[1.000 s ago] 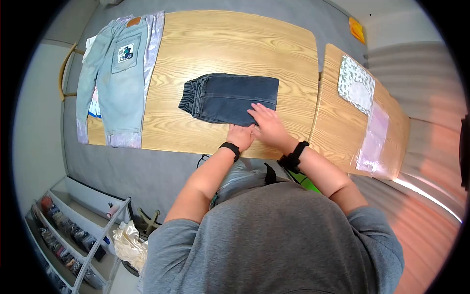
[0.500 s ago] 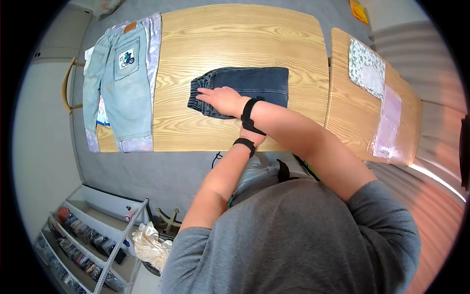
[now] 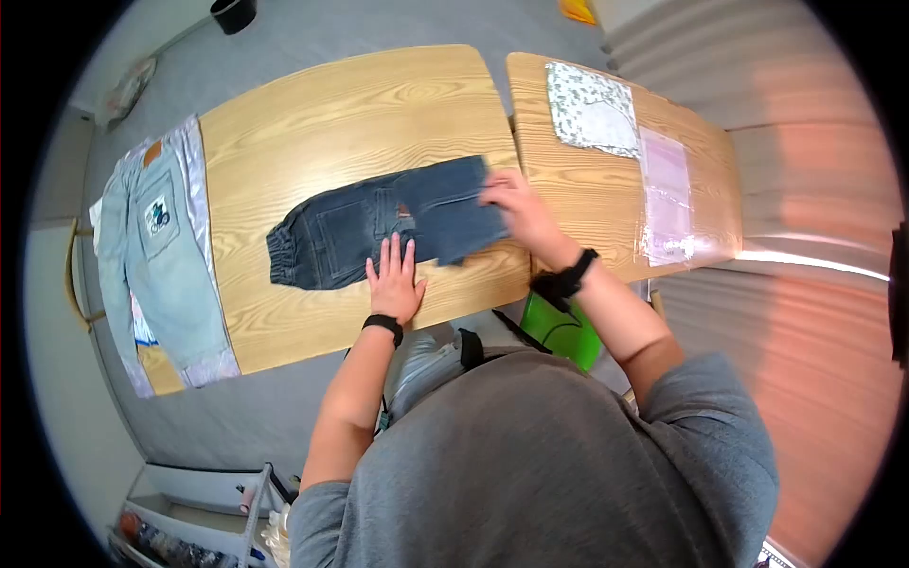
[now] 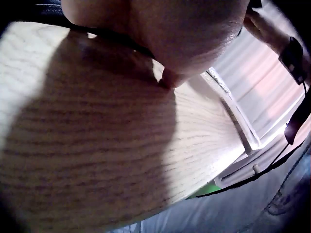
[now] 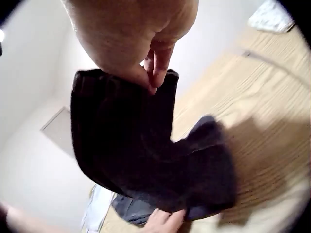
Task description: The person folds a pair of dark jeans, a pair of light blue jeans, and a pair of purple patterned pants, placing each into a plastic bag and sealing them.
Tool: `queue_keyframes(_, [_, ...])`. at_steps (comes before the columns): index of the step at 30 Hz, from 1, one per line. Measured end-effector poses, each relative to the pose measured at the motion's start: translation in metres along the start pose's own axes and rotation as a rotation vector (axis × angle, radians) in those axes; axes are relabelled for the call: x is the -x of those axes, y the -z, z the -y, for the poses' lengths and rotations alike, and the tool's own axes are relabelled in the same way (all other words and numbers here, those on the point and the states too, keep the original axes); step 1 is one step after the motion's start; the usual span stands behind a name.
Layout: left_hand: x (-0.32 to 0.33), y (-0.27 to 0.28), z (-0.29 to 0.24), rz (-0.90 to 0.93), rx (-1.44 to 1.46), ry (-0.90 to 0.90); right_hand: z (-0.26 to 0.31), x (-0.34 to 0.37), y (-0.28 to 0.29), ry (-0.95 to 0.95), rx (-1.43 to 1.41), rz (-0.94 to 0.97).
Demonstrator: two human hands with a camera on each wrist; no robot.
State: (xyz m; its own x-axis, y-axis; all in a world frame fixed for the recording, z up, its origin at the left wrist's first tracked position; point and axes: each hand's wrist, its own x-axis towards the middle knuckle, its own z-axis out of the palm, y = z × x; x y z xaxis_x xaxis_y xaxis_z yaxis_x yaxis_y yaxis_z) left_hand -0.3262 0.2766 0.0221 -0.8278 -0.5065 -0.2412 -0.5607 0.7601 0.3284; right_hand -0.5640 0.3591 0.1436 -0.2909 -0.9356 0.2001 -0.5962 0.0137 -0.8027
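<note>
Dark blue jeans with an elastic waistband lie on the wooden table, the waistband toward the left. With fingers spread, my left hand rests on their near edge around mid-length. At the right end, my right hand pinches the edge of the leg part between thumb and fingers. In the right wrist view this dark leg part hangs from the pinch, raised and bent above the table, with the left hand low behind it. The left wrist view shows mostly my palm and the shadowed tabletop.
Light blue jeans with a patch lie at the table's left end, over other clothes. A second table adjoins on the right, bearing a folded leaf-print cloth and a clear plastic bag. Shelving stands at lower left.
The right hand went from the jeans' near edge to the waistband, then across to the right end. The folded jeans now stretch longer, their leg part lifted rightward. The head view has turned.
</note>
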Motion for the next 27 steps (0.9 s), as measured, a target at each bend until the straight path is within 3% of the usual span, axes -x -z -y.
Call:
queue_keyframes(1, [-0.001,0.001,-0.002,0.007,-0.010,0.008,-0.021,0.020,0.022,-0.134,0.040,-0.049])
queue_keyframes(4, [-0.001,-0.002,-0.002,0.014,-0.041,-0.003,-0.068,0.073,0.081,-0.194,0.432,-0.277])
queue_keyframes(6, [-0.002,-0.001,-0.003,0.021,-0.055,-0.004,-0.095,0.103,0.091,-0.589,0.077,-0.627])
queue_keyframes(7, [-0.002,-0.001,-0.004,0.028,-0.064,-0.021,-0.128,0.130,0.090,-0.600,0.075,-0.644])
queue_keyframes(8, [-0.002,-0.002,-0.004,0.027,-0.078,-0.009,-0.170,0.158,0.085,-0.836,-0.133,-0.785])
queue_keyframes(9, [-0.002,-0.002,-0.005,0.026,-0.091,0.006,-0.172,0.162,0.083,-1.067,-0.352,-0.915])
queue_keyframes(13, [-0.003,0.000,-0.007,0.043,-0.106,0.012,-0.157,0.142,0.055,-1.281,-0.653,-0.939])
queue_keyframes(14, [-0.003,-0.002,-0.006,0.031,-0.114,-0.002,-0.155,0.136,0.051,-1.283,-0.658,-0.945])
queue_keyframes(16, [-0.003,-0.002,-0.007,0.040,-0.118,0.000,-0.156,0.122,0.048,-1.317,-0.679,-0.780])
queue_keyframes(19, [-0.004,-0.002,-0.006,0.039,-0.119,0.008,-0.148,0.107,0.046,-1.435,-0.708,-0.762])
queue_keyframes(21, [-0.003,-0.002,-0.006,0.036,-0.117,0.019,-0.145,0.106,0.044,-1.337,-0.823,-0.741])
queue_keyframes(23, [-0.003,-0.003,-0.005,0.007,-0.108,0.002,-0.148,0.108,0.037,-0.817,-1.340,-0.865])
queue_keyframes(24, [-0.002,-0.003,-0.005,-0.010,-0.107,-0.004,-0.146,0.110,0.035,-0.733,-1.541,-0.898])
queue_keyframes(27, [-0.002,-0.001,-0.004,-0.008,-0.091,-0.004,-0.141,0.112,0.021,-0.862,-1.514,-0.920])
